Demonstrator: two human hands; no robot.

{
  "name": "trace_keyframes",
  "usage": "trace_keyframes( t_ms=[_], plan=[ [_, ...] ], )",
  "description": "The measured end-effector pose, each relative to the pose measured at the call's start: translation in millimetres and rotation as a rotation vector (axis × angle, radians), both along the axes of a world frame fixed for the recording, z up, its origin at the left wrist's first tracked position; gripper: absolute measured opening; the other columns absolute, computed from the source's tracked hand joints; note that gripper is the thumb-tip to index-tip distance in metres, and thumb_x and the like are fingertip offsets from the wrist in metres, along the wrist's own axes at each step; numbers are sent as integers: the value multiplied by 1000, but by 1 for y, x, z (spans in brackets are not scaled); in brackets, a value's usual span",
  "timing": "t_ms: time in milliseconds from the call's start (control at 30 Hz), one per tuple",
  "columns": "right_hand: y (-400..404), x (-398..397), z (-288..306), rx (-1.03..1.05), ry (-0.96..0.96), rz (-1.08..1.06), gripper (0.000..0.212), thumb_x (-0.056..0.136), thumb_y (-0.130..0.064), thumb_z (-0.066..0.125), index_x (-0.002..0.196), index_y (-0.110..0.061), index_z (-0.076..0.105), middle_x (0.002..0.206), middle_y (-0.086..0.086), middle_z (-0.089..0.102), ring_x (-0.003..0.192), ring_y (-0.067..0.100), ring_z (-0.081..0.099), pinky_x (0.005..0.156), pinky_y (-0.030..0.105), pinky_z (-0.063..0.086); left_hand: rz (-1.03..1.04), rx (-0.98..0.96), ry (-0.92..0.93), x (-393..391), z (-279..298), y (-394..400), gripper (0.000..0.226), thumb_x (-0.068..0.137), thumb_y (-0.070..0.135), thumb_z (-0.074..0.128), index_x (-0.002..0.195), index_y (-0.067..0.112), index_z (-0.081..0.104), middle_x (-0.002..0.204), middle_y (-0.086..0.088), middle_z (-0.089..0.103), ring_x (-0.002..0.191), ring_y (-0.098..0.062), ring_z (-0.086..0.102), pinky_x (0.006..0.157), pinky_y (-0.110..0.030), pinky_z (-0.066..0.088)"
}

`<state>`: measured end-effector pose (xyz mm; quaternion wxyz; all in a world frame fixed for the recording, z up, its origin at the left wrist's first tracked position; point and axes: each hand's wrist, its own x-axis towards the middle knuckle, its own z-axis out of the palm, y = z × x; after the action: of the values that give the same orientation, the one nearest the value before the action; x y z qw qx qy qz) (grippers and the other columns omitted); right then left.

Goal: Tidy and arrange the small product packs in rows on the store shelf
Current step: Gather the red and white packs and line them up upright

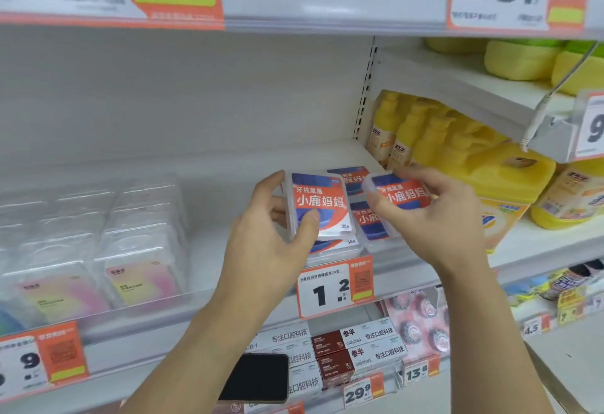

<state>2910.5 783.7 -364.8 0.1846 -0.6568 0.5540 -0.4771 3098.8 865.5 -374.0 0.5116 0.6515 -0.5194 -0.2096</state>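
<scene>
Small clear plastic packs with red-and-blue labels lie on the white shelf near its front edge. My left hand grips one such pack, held upright above a stack of the same packs. My right hand holds a second pack, tilted, just right of the first. Between the two hands more packs lie flat on the shelf, and another pack shows behind them.
Clear boxes with pastel labels stand at the shelf's left. Yellow bottles and a yellow jug stand at the right. A price tag reading 1.2 hangs on the shelf edge. A black phone lies on the lower shelf.
</scene>
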Motion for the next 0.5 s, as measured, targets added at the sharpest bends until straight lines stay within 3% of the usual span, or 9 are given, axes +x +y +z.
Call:
trace_keyframes(
  t_ms=[67, 167, 233, 300, 400, 500],
  plan=[
    [-2, -1, -6, 62, 33, 29, 48, 69, -54, 83, 105, -24, 75, 91, -16, 72, 81, -4, 69, 68, 14, 51, 9, 33, -145, -2, -2, 1, 51, 85, 48, 63, 129, 36, 43, 102, 21, 53, 93, 8, 56, 61, -5, 42],
    [-3, -7, -11, 151, 87, 122, 49, 77, -52, 75, 119, -27, 71, 107, -15, 68, 94, -6, 64, 71, 7, 42, -45, 67, -266, -5, -8, 5, 67, 78, 65, 57, 134, 40, 31, 114, 22, 32, 113, 4, 41, 87, -19, 44],
    [-2, -15, -11, 215, 58, 195, 55, 81, -45, 73, 133, -30, 61, 120, -17, 66, 102, -13, 59, 76, 5, 40, -111, 61, -273, -7, -11, 8, 81, 72, 66, 63, 139, 45, 21, 123, 24, 28, 118, 5, 39, 87, -12, 39],
    [1, -24, -9, 286, 19, 240, 61, 81, -40, 75, 138, -33, 54, 124, -18, 65, 106, -13, 57, 84, 12, 43, -146, 86, -289, -7, -13, 10, 90, 71, 63, 69, 143, 48, 17, 140, 19, 25, 119, 5, 41, 80, -1, 35],
    [4, -37, -7, 382, 9, 293, 68, 74, -38, 81, 136, -38, 53, 118, -19, 69, 106, 2, 66, 99, 36, 51, -146, 122, -348, -7, -12, 11, 77, 79, 55, 66, 144, 50, 23, 151, 17, 21, 114, 9, 34, 68, 5, 29],
    [5, -41, 0, 440, 102, 360, 72, 67, -37, 84, 134, -39, 56, 109, -16, 74, 98, 18, 71, 98, 44, 53, -117, 97, -386, -9, -12, 13, 70, 84, 53, 61, 145, 45, 30, 151, 18, 31, 117, 6, 36, 84, -7, 43]
  ],
)
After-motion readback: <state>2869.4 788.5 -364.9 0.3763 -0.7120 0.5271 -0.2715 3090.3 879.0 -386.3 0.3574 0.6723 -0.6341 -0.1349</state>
